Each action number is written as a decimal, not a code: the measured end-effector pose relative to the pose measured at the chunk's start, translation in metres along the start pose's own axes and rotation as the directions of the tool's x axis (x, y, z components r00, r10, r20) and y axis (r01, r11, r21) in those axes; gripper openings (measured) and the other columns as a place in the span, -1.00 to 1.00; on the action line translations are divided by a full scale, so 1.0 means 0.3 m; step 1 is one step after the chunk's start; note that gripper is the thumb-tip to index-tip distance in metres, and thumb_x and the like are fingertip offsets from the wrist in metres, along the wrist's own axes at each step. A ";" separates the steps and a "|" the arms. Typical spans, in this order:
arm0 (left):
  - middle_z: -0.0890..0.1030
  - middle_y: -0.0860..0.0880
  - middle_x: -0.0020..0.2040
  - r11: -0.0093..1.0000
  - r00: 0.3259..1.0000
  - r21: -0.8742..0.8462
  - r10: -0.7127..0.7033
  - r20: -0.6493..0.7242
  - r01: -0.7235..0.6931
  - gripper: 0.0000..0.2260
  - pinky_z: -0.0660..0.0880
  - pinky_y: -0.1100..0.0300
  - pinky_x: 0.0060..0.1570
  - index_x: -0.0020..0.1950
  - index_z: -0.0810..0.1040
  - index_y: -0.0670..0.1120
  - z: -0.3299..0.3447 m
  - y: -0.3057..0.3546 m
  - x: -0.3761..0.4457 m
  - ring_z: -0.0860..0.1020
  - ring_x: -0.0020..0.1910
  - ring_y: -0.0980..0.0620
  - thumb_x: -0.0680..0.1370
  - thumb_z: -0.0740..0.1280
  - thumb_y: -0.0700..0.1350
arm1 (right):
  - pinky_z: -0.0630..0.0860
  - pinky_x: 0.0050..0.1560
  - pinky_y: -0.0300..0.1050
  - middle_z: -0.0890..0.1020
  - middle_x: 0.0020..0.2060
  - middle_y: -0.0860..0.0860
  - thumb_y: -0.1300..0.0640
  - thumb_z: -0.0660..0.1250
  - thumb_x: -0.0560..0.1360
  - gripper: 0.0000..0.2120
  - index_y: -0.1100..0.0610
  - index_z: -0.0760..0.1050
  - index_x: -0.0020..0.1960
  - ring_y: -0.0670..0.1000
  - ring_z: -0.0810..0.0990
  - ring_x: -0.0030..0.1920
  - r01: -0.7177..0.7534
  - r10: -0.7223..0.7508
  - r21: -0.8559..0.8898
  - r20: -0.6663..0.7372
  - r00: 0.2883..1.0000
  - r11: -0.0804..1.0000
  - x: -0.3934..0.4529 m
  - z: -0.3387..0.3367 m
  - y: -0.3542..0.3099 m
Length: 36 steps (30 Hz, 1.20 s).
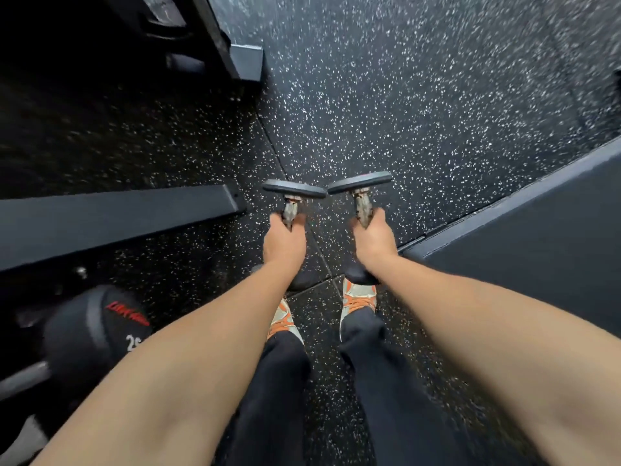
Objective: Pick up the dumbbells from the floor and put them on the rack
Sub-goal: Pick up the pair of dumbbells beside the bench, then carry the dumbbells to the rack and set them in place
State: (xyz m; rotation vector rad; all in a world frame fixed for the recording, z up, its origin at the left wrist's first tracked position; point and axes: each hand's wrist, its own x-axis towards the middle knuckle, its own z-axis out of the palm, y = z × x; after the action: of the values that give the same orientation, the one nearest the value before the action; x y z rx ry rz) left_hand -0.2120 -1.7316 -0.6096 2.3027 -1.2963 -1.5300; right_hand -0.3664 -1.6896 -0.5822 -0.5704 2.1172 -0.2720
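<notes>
Both hands are wrapped tight around dumbbell handles: the left hand grips the left dumbbell, the right hand the right dumbbell, each fist closed around the bar at its middle. The two weights hang at arm's length above the speckled floor, clear of it, their far end plates nearly touching and their near ends dark just above the person's orange-laced shoes.

Solid and rigid, the dumbbells look modest in load, judging by the thin plates and straight, unstrained arms. The worn metal handles, apparently rusted, should give good friction; the centre of the bar is the natural hold, keeping each weight balanced.

A rack rail runs along the left edge of the floor, with a larger black dumbbell, marked with a number starting 25, resting low at the bottom-left corner. A dark panel borders the floor on the right. Motion blur smears the flecks, so finer detail cannot be made out.
</notes>
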 end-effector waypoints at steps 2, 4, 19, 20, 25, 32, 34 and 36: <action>0.55 -0.02 -0.12 0.999 1.000 -0.038 0.008 -0.004 -0.008 -0.76 0.35 0.06 -0.13 0.04 0.35 0.02 -0.116 0.073 -0.115 0.50 -0.18 -0.10 0.57 0.23 0.16 | 0.48 -0.13 0.05 0.59 -0.05 0.13 -0.01 0.19 0.62 -0.78 0.12 0.31 0.14 0.18 0.57 -0.14 0.016 -0.016 0.029 -0.003 1.000 0.999 -0.140 -0.087 -0.106; 0.53 0.03 -0.17 0.995 1.000 -0.096 0.021 -0.020 -0.023 -0.77 0.35 0.07 -0.13 0.06 0.34 0.03 -0.232 0.144 -0.223 0.51 -0.20 -0.06 0.58 0.23 0.16 | 0.47 -0.15 0.03 0.58 -0.06 0.11 0.01 0.19 0.63 -0.79 0.12 0.32 0.17 0.16 0.57 -0.15 0.048 -0.047 0.052 -0.008 0.999 0.998 -0.268 -0.169 -0.209; 0.62 -0.24 -0.07 0.867 0.921 -0.484 -0.087 -0.380 -0.119 -0.75 0.56 -0.22 0.00 0.10 0.42 0.13 -0.778 0.363 -1.018 0.58 -0.02 -0.34 0.50 0.25 0.21 | 0.38 -0.36 -0.10 0.56 -0.19 0.00 0.01 0.18 0.62 -0.81 0.04 0.24 0.17 0.00 0.55 -0.27 0.539 -0.535 0.054 0.236 0.811 0.841 -0.992 -0.615 -0.628; 0.63 -0.24 -0.03 0.857 0.908 -0.503 -0.114 -0.404 -0.116 -0.74 0.55 -0.23 0.02 0.13 0.41 0.14 -0.789 0.354 -1.074 0.58 -0.01 -0.34 0.51 0.25 0.20 | 0.42 -0.31 -0.07 0.57 -0.16 0.02 0.02 0.18 0.62 -0.81 0.03 0.23 0.16 0.01 0.55 -0.26 0.577 -0.565 0.040 0.269 0.780 0.816 -1.031 -0.638 -0.639; 0.62 -0.24 0.04 0.747 0.799 -0.633 -0.247 -0.549 -0.204 -0.75 0.54 -0.19 0.01 0.15 0.44 0.15 -0.820 0.271 -1.350 0.57 0.02 -0.34 0.52 0.28 0.19 | 0.46 -0.18 0.01 0.60 -0.05 0.11 0.04 0.20 0.61 -0.74 0.06 0.24 0.25 0.11 0.59 -0.19 0.755 -0.673 -0.013 0.443 0.592 0.656 -1.220 -0.692 -0.674; 0.66 -0.04 -0.06 0.606 0.544 -0.747 -0.543 -0.640 -0.273 -0.62 0.60 0.02 -0.24 0.29 0.41 0.11 -0.788 0.023 -1.760 0.65 -0.24 -0.04 0.52 0.28 0.21 | 0.43 -0.34 -0.07 0.59 -0.24 -0.03 0.02 0.25 0.57 -0.75 -0.08 0.24 0.18 0.02 0.57 -0.31 0.902 -0.647 -0.008 0.694 0.316 0.432 -1.530 -0.621 -0.568; 0.66 -0.05 -0.03 0.539 0.474 -0.781 -0.624 -0.621 -0.314 -0.59 0.57 0.10 -0.27 0.30 0.42 0.05 -0.754 -0.068 -1.884 0.64 -0.19 -0.02 0.53 0.30 0.19 | 0.41 -0.39 -0.08 0.61 -0.29 0.02 0.02 0.26 0.57 -0.76 -0.08 0.25 0.16 0.02 0.54 -0.39 0.921 -0.601 0.011 0.761 0.245 0.389 -1.624 -0.582 -0.496; 0.67 -0.05 -0.13 0.486 0.381 -0.792 -0.697 -0.607 -0.371 -0.68 0.49 0.25 -0.45 0.22 0.46 0.03 -0.705 -0.160 -2.022 0.60 -0.33 0.07 0.54 0.32 0.14 | 0.39 -0.42 -0.09 0.61 -0.32 0.04 0.02 0.25 0.58 -0.78 -0.07 0.24 0.15 0.01 0.51 -0.43 0.940 -0.536 0.031 0.828 0.166 0.339 -1.724 -0.543 -0.410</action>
State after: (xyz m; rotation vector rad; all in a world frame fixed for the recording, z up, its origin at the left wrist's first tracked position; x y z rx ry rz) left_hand -0.1005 -1.3624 -0.0937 1.8928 0.1834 -0.3301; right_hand -0.2102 -1.5442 -0.0688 -1.8153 0.8294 0.0037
